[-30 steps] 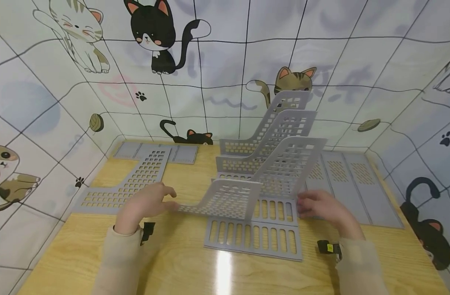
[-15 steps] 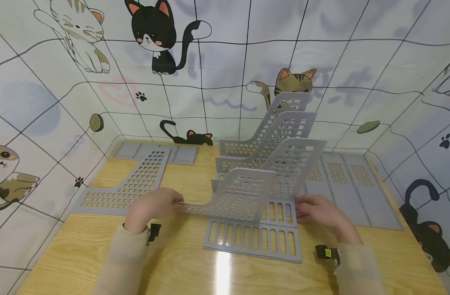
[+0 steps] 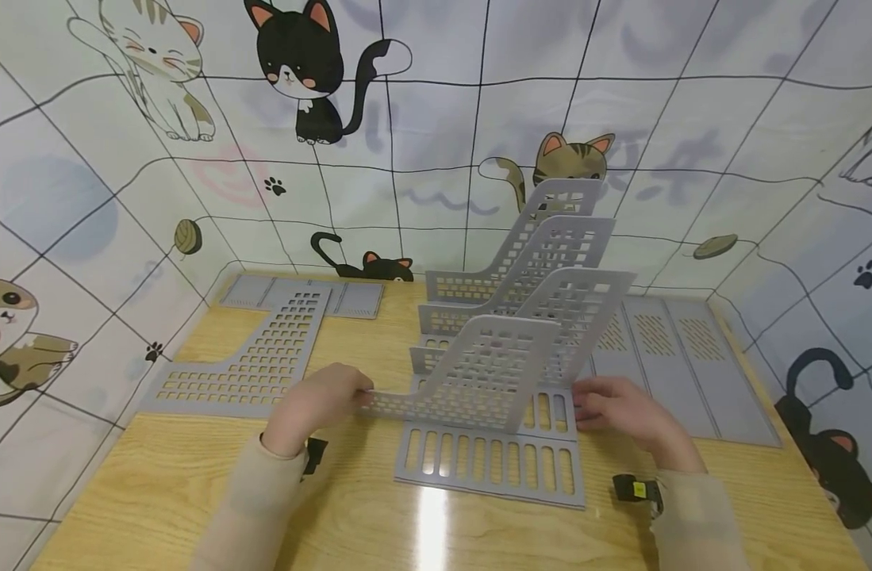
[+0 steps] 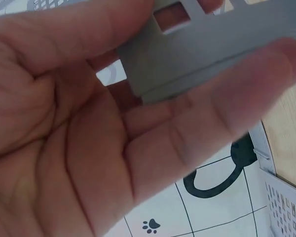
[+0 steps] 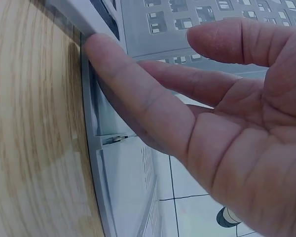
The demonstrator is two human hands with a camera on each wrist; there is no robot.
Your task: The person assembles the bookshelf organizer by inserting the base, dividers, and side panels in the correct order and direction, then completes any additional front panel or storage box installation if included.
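My left hand (image 3: 328, 400) pinches the low narrow end of a grey perforated divider panel (image 3: 493, 377). In the left wrist view, the panel's corner (image 4: 202, 54) sits between thumb and fingers. The divider is upright over a grey slotted base (image 3: 493, 490), its lower edge right at the base. My right hand (image 3: 621, 408) has its fingertips at the base's right edge, fingers fairly straight and thumb apart, as the right wrist view shows. Three similar dividers stand behind the held one, the nearest being the upright divider (image 3: 593, 309).
A loose perforated divider (image 3: 264, 357) lies flat on the wooden table (image 3: 350, 507) at left. Behind it lies a grey panel strip (image 3: 357, 300). A grey ribbed panel (image 3: 693, 373) with slits lies at right. A cat-print sheet (image 3: 436, 127) encloses the back and sides.
My left hand has moved right with the held divider, which now stands farther right and more upright over the base. My right hand has stayed at the base's edge.
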